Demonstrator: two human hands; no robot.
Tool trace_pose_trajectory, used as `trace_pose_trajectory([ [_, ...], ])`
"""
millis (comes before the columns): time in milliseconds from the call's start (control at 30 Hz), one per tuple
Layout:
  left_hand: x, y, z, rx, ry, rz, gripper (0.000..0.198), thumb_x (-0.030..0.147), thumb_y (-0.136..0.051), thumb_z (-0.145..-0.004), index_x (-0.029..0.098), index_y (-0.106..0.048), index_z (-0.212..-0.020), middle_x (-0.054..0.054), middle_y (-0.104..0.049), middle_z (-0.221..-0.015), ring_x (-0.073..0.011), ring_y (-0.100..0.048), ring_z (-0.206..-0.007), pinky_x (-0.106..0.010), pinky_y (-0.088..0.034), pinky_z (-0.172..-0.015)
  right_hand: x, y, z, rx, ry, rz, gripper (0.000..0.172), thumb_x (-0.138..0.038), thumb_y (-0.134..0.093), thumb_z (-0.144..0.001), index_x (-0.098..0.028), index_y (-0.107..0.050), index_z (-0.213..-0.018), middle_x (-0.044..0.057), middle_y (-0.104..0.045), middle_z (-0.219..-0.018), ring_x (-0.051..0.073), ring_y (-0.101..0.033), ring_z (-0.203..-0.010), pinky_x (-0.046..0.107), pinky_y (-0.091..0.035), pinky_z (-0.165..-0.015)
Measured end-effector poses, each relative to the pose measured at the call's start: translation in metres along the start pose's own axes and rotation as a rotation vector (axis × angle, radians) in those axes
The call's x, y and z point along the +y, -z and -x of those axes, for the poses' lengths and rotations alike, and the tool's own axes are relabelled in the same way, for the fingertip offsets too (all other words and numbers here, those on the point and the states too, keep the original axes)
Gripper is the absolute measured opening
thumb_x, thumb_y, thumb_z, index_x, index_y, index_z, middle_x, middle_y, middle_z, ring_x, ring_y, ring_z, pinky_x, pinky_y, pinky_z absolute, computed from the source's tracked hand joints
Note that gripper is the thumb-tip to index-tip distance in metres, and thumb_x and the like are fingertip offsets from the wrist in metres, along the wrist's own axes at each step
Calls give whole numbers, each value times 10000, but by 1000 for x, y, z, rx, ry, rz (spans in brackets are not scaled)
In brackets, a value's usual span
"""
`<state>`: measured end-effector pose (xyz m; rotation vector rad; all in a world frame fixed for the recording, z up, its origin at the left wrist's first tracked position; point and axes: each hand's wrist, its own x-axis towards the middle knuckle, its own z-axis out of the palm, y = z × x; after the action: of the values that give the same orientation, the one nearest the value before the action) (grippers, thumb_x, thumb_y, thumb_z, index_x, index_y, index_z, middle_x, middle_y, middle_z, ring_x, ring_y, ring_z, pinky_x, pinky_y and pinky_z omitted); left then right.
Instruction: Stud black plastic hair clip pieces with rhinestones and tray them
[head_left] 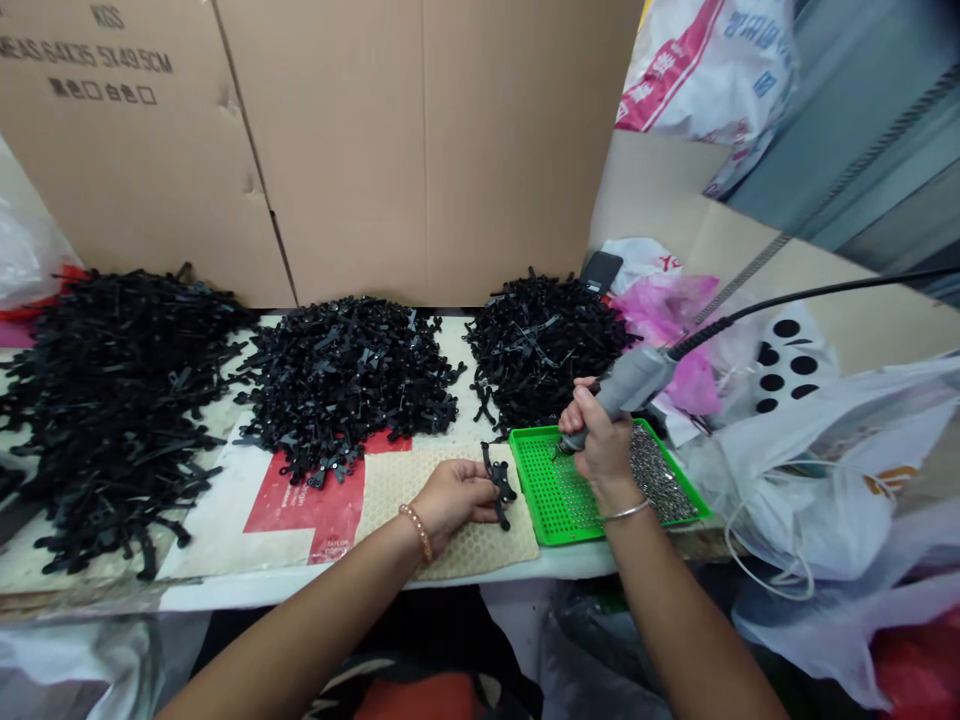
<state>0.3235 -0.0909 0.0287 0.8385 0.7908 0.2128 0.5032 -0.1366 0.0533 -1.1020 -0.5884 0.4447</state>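
Note:
My left hand (459, 497) is closed on a small black plastic part (501, 482) with several arms, just above a beige textured mat (450, 555). Wrapped around a grey electric screwdriver (630, 380) is my right hand (600, 435). The screwdriver slants down to the left, its tip over a green perforated tray (536, 460). Small metal screws (660, 475) are heaped in the tray's right side, partly hidden behind my right hand and wrist. Whether a screw sits on the tip is too small to tell.
Three heaps of black plastic parts lie along the table: left (120, 400), middle (352, 380) and right (547, 345). A tall cardboard box (420, 150) stands behind them. The screwdriver's black cable (810, 290) runs off right, above plastic bags (840, 490). A dark phone-like object (601, 270) leans behind the right heap.

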Motion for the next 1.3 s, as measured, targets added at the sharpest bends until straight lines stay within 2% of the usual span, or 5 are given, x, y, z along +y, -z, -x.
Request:
trace_pose_trajectory([
  [1100, 2, -1, 2, 10, 13, 32, 166, 71, -732, -606, 80, -668, -759, -85, -690, -743, -131, -636, -639, -249, -549, -630, 7, 3, 3, -56, 22, 38, 289, -328, -747, -701, -179, -558, -861, -80, -445, -517, 68, -403, -408, 189, -368, -415],
  [1300, -2, 1, -2, -5, -10, 11, 152, 82, -719, -612, 74, -679, -759, -93, -685, -760, -139, -639, -660, -242, -543, -609, -18, -7, 5, -26, 61, -62, 298, -319, -723, -712, -202, -582, -947, -104, -390, -461, 71, -346, -394, 179, -344, -414],
])
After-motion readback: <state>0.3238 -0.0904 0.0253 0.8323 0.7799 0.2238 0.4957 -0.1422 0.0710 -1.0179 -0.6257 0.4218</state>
